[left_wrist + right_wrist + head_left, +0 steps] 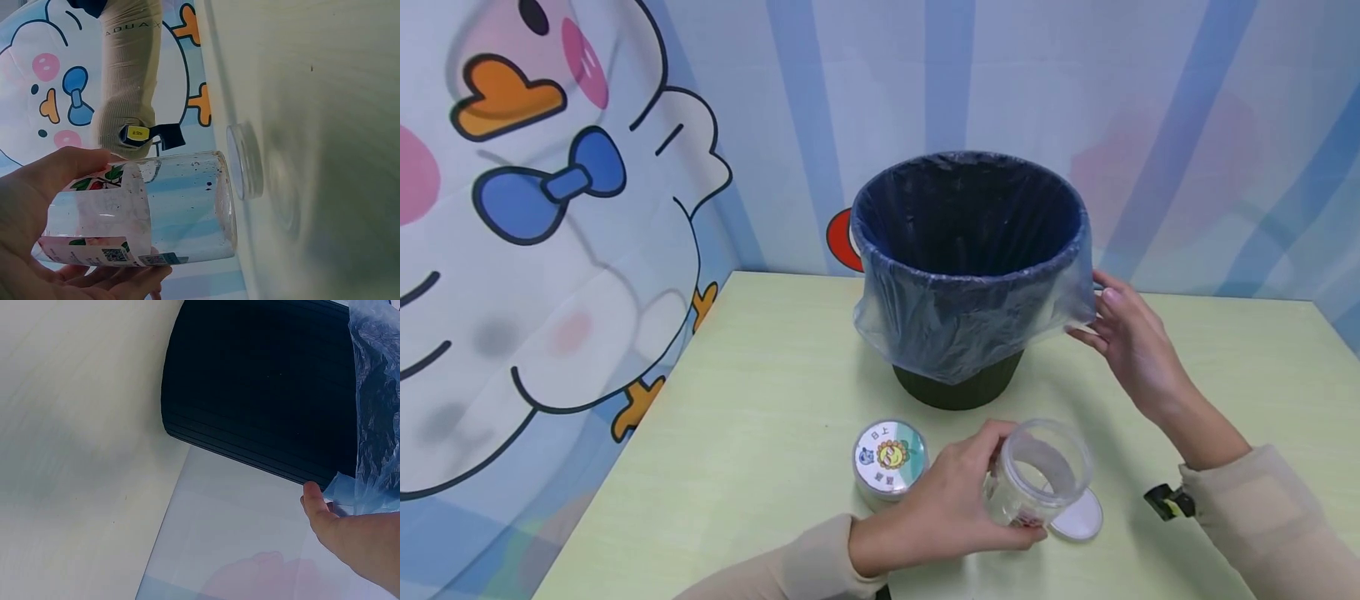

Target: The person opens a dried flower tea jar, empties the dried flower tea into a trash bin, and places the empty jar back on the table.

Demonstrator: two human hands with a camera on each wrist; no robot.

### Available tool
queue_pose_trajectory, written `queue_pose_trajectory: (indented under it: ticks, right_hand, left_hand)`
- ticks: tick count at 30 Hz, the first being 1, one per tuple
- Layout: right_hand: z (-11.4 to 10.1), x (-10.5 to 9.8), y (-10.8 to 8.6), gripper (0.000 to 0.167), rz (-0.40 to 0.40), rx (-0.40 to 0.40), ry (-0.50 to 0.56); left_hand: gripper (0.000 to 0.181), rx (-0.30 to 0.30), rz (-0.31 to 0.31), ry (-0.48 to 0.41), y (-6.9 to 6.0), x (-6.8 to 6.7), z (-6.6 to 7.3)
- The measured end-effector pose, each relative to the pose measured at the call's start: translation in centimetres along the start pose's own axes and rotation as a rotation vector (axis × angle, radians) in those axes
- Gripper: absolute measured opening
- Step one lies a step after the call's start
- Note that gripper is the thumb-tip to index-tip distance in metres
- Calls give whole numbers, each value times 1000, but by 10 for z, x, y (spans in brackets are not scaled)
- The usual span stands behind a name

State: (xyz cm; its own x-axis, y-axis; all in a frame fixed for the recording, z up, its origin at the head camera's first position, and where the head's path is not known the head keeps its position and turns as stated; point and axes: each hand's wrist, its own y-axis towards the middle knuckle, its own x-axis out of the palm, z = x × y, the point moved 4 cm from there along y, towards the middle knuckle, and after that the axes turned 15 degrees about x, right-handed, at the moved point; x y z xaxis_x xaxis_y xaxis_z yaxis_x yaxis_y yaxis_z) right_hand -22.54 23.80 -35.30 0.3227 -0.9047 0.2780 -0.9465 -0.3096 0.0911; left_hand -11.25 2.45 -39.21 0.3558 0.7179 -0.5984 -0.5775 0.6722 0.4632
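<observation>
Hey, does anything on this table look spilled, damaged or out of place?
No spill or damage shows. The bin looks oddly placed, standing up on a tabletop; the clear jar in the left hand looks unclean, with dark specks.

Right sleeve point(130, 69): beige, dark capitals printed across. Left sleeve point(808, 562): beige, banded cuff. Right wrist device point(135, 134): black, yellow label.
</observation>
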Motion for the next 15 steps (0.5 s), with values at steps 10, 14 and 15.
queue_pose_trajectory:
  ticks: [10,14,15]
  right_hand:
    - [2,-1,-1,35,-10,-18,24]
    - [3,-2,-1,35,-11,-17,21]
    - [3,-2,-1,35,-12,-15,22]
  left_hand:
    - [76,-36,-36,-16,-3,6,-7]
    - [76,-47,-34,-50,-4,8,-9]
    - [76,-49,-35,-60,-4,8,-10]
